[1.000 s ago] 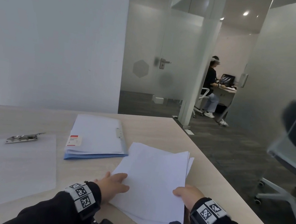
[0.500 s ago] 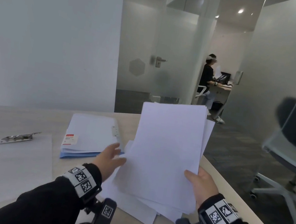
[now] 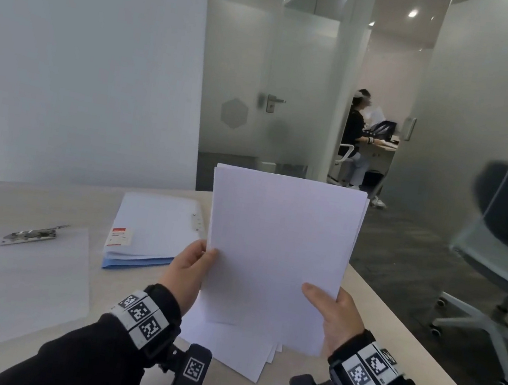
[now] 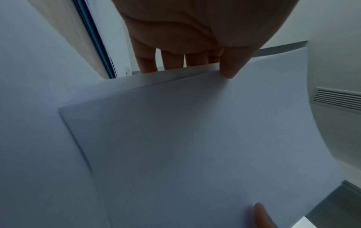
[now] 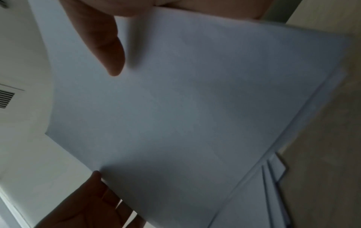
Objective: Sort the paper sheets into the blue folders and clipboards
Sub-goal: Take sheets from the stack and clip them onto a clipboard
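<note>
Paper stack (image 3: 277,249) upright above tabletop (image 3: 389,340), more sheets (image 3: 231,348) lying beneath. Left hand (image 3: 188,273) pinches left edge, thumb front, fingers (image 4: 170,61) behind; right hand (image 3: 334,315) pinches lower right likewise. Advice: tap bottom edge square, grip even, then carry to blue folder (image 3: 146,232).

Matt white paper sheets (image 3: 276,255) above a pale wood-grain table (image 3: 370,314). A shiny metal clip (image 3: 31,234) tops the translucent plastic clipboard (image 3: 8,283); the blue folder (image 3: 153,229) looks smooth plastic.

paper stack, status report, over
Left hand and right hand both grip paper stack, held upright. More sheets on table. Blue folder unobstructed.
</note>
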Action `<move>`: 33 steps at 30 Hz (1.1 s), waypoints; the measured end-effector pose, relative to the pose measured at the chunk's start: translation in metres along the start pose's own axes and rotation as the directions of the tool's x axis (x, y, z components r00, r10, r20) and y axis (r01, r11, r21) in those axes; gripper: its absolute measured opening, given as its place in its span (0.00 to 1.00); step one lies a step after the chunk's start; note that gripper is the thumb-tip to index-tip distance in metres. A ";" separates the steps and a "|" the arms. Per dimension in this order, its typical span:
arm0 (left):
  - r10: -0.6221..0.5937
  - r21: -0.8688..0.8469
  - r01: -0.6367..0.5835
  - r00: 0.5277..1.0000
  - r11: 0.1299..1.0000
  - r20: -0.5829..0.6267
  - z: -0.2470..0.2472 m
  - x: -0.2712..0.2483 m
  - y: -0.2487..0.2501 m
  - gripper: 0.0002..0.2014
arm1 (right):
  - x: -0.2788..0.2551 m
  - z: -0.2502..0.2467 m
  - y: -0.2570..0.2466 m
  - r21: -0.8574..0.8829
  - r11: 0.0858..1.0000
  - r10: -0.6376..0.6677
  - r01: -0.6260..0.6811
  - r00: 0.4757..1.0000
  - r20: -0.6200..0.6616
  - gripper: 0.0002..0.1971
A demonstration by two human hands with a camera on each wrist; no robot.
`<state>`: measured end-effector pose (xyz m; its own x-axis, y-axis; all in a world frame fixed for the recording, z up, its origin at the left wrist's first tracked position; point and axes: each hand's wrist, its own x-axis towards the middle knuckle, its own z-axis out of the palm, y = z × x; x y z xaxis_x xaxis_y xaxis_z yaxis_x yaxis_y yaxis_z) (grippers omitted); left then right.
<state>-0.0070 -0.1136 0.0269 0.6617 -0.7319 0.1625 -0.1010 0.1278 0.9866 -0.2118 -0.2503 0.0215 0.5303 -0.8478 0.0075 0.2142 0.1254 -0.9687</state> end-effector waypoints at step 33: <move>-0.367 0.333 0.540 0.809 0.773 -0.460 -0.246 -0.064 0.018 0.20 | -0.009 0.136 0.037 -0.356 0.934 0.115 -0.005 0.950 0.289 0.06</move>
<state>0.1318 0.1005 0.0315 0.9137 -0.3313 -0.2354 0.0316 -0.5195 0.8539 -0.0971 -0.1675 0.0193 0.7656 -0.6425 -0.0329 -0.0946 -0.0618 -0.9936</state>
